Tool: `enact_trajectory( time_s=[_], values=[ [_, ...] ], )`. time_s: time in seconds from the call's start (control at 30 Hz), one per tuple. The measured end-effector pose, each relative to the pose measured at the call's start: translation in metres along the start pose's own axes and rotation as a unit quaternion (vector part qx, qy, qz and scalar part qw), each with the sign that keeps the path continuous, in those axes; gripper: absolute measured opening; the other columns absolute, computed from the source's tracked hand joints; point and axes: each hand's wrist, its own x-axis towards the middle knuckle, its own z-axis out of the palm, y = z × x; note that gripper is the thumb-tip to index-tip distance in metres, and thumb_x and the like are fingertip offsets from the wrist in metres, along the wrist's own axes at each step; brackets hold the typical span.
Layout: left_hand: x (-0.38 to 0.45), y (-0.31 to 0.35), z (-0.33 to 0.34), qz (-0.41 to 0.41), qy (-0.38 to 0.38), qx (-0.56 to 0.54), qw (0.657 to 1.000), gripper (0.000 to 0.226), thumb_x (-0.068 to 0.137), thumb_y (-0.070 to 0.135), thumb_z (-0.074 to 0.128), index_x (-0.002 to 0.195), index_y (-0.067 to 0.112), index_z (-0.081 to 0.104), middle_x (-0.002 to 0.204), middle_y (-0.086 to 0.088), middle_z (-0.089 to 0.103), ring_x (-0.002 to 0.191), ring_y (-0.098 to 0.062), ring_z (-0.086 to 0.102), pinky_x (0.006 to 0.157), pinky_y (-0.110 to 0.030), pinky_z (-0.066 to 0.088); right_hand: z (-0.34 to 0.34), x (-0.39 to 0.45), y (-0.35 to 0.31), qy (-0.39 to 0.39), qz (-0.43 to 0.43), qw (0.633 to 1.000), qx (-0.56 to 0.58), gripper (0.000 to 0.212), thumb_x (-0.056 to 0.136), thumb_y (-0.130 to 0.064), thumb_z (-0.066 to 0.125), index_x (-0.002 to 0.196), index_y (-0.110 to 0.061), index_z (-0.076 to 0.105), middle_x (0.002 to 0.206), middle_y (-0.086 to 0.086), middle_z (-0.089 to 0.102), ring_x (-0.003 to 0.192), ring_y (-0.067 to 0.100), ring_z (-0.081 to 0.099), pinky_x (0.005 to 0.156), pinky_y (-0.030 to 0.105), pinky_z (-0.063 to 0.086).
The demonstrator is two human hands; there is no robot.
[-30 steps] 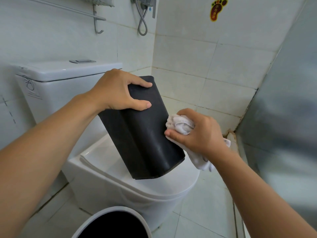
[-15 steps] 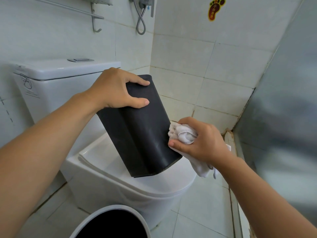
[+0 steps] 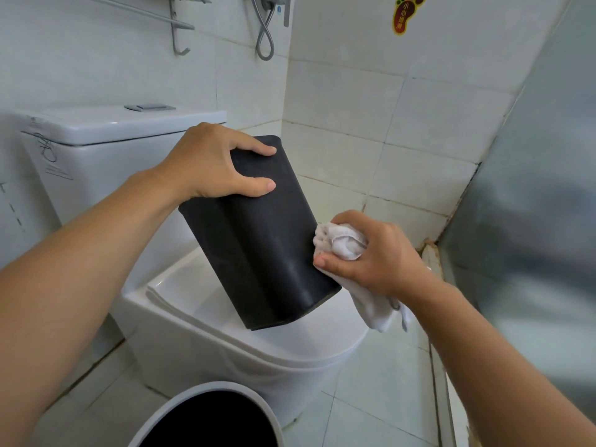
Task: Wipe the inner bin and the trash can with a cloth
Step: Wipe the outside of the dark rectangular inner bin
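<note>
The black inner bin (image 3: 264, 246) stands upside down and tilted on the closed toilet lid (image 3: 290, 343). My left hand (image 3: 213, 162) grips its upturned base, thumb on the near face and fingers over the top. My right hand (image 3: 374, 253) holds a bunched white cloth (image 3: 342, 241) pressed against the bin's right side, and a loose end of the cloth hangs below my wrist. The round trash can (image 3: 206, 411), white-rimmed with a dark inside, shows at the bottom edge of the view, on the floor in front of the toilet.
The white toilet tank (image 3: 106, 143) stands behind the bin, against the tiled wall. A metal towel rail (image 3: 174, 24) and a shower hose (image 3: 266, 33) hang above. A frosted glass panel (image 3: 532, 204) closes off the right side. Tiled floor (image 3: 380, 398) lies to the right of the toilet.
My right hand slid the cloth down the bin's right side and back up a little. My left hand and the bin stayed in place.
</note>
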Motion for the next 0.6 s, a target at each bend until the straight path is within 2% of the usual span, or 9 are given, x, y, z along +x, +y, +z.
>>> enact_trajectory(
  time_s=[0.17,0.27,0.37,0.43,0.6],
  values=[
    [-0.001,0.006,0.003,0.018,0.007,0.005,1.0,0.055,0.066,0.054,0.092,0.118,0.05,0.073,0.104,0.025,0.065,0.102,0.0,0.057,0.087,-0.017,0.04,0.005,-0.001,-0.001,0.073,-0.023,0.995,-0.065,0.052,0.073,-0.077,0.068,0.109,-0.04,0.062,0.083,-0.019,0.067,0.078,0.011,0.063,0.072,0.035,0.054],
    [0.001,0.013,0.007,0.041,0.002,0.026,0.999,0.058,0.065,0.057,0.092,0.119,0.051,0.073,0.099,0.027,0.063,0.099,0.0,0.057,0.085,-0.015,0.039,0.011,0.013,-0.014,0.144,0.011,0.989,-0.033,0.052,0.076,-0.078,0.068,0.11,-0.04,0.061,0.086,-0.018,0.066,0.079,0.008,0.061,0.071,0.033,0.052],
    [0.001,0.01,0.006,0.029,0.003,0.026,0.999,0.056,0.065,0.057,0.091,0.117,0.053,0.072,0.098,0.028,0.063,0.101,-0.002,0.058,0.087,-0.02,0.04,0.018,0.018,-0.026,0.18,0.004,0.983,-0.039,0.051,0.079,-0.077,0.067,0.112,-0.037,0.061,0.088,-0.015,0.068,0.079,0.011,0.062,0.069,0.033,0.052],
    [0.001,0.008,0.005,0.015,0.002,0.001,1.0,0.052,0.067,0.052,0.092,0.115,0.054,0.073,0.098,0.031,0.064,0.101,-0.001,0.059,0.087,-0.018,0.042,0.021,0.011,-0.033,0.19,-0.035,0.98,-0.052,0.05,0.08,-0.075,0.066,0.111,-0.036,0.063,0.086,-0.012,0.067,0.076,0.015,0.063,0.064,0.033,0.052],
    [0.001,0.018,0.008,0.021,-0.013,-0.034,0.999,0.05,0.065,0.048,0.093,0.11,0.056,0.074,0.106,0.032,0.068,0.103,0.009,0.062,0.084,-0.009,0.043,0.021,-0.007,-0.045,0.158,-0.225,0.955,-0.113,0.052,0.08,-0.072,0.068,0.106,-0.027,0.072,0.075,-0.006,0.061,0.066,0.021,0.06,0.053,0.031,0.044]
  ],
)
